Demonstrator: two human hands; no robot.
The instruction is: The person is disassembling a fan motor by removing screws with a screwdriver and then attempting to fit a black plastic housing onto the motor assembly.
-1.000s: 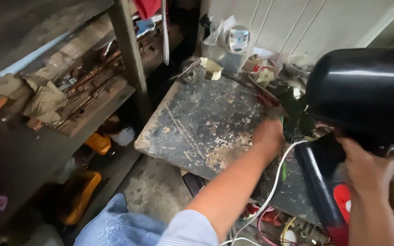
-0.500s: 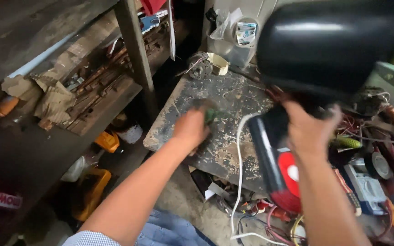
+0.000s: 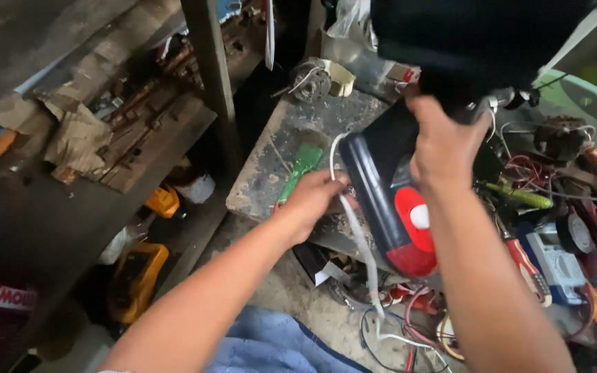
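My right hand (image 3: 443,145) is wrapped around the handle of a black hair dryer (image 3: 388,186) that has a red patch near its lower end. The dryer's big black body fills the top of the view. My left hand (image 3: 312,197) is closed around the dryer's white cord (image 3: 361,255) where it leaves the handle. That hand rests over a scratched, dark work board (image 3: 264,173), just right of a green circuit board (image 3: 300,164). The cord trails down toward the floor.
A small motor (image 3: 311,79) sits at the board's far edge. Screwdrivers, wires and tape clutter the right side (image 3: 540,228). A wooden post (image 3: 209,76) and a shelf with crumpled paper (image 3: 77,138) stand on the left. Yellow tools (image 3: 136,276) lie on the floor below.
My left hand has gone from the middle of the board to the white cord and closed on it. The dryer has swung left and closer, with my right hand still on its handle.
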